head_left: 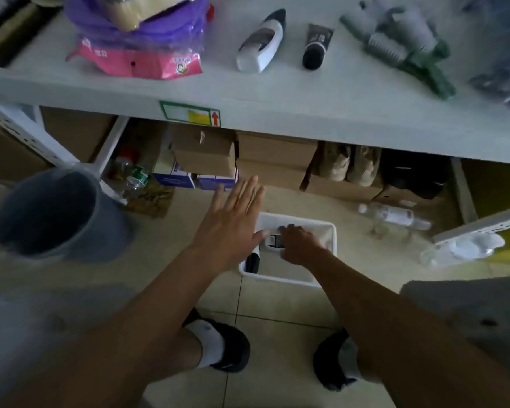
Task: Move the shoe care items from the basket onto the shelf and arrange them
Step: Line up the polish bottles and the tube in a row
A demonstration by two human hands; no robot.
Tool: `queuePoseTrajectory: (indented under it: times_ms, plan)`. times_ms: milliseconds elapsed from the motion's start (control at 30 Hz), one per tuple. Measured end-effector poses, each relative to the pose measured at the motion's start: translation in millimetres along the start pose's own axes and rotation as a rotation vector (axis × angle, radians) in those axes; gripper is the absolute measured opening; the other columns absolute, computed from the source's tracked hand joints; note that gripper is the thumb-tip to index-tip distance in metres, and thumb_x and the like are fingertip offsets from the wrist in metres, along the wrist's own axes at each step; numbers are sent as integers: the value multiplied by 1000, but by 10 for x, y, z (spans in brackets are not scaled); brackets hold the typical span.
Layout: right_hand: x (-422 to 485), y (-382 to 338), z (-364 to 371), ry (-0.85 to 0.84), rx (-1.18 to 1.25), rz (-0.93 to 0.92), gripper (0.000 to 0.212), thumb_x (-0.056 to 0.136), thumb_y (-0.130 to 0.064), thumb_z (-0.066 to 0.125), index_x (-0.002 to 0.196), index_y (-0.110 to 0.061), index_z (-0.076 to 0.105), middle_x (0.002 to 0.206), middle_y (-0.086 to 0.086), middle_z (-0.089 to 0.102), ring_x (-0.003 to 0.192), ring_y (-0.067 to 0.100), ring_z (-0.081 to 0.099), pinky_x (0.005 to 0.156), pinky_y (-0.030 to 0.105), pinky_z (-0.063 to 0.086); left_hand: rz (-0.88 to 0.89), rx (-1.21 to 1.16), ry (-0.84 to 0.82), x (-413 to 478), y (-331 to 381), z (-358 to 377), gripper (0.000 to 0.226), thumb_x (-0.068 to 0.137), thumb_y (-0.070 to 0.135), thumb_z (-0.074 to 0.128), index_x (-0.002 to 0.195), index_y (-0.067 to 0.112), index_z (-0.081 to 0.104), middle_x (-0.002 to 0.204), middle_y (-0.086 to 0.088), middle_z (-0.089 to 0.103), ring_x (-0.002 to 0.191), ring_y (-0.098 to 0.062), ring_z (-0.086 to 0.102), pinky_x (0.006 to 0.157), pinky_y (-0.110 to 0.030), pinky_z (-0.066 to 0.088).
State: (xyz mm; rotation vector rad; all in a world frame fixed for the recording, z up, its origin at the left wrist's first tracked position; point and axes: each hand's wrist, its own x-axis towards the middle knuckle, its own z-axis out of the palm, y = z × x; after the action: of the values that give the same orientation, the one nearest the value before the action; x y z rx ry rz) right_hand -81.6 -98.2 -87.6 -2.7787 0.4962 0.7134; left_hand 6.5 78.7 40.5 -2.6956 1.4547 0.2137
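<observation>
touching right hand [299, 245], white bottle [274, 242] in basket [292, 282]

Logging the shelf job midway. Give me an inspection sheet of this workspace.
Surface: white shelf; tiled floor below.
Job's things: bottle, tube and brush lie on the shelf; basket on the floor holds a white item and a dark item.
Clutter: purple bag and pink packet on the shelf.
Hands: left hand open above the basket's left rim; right hand in the basket, fingers curled on the white item.
Cables: nothing seen.
Surroundings: bucket; boxes and shoes under the shelf.
</observation>
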Motion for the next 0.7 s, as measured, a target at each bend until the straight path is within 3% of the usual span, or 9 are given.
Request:
queuePoseTrajectory:
  times_ms: [200, 300, 433, 700]
  plan:
    - [504, 240, 625, -55, 108, 99, 59, 89, -17, 54, 146, -18, 38, 143, 11, 48, 127, 34, 53, 101, 50, 48, -69, -46, -31, -87, -157, 301, 81, 98, 66, 11, 160, 17, -5, 168, -8, -9, 156, -25, -2, 124, -53, 12]
    - [589, 247, 839, -89, 112, 151, 54, 94, -16, 47, 147, -13, 34, 147, 14, 39, 128, 37, 46, 102, 49, 44, -121, -63, -98, -81, -186, 470, 85, 96, 69, 9, 160, 16, -10, 167, -8, -17, 155, -24, -9, 125, -52, 11]
    - [609, 183, 1019, -17, 30, 181, 46, 94, -15, 49, 138, -13, 38, 136, 12, 41, 119, 31, 45, 85, 44, 47, -108, -81, -82, -21, -119, 501, 84, 98, 67, 14, 159, 17, -17, 166, -6, -25, 153, -21, -17, 125, -48, 3]
    - [437, 198, 903, 63, -9, 165, 34, 87, -16, 59, 119, -9, 50, 118, 12, 48, 104, 30, 51, 71, 43, 55, -89, -108, -84, 61, -2, 316, 82, 98, 66, 12, 158, 19, -20, 165, -4, -28, 153, -20, -20, 125, -45, -3]
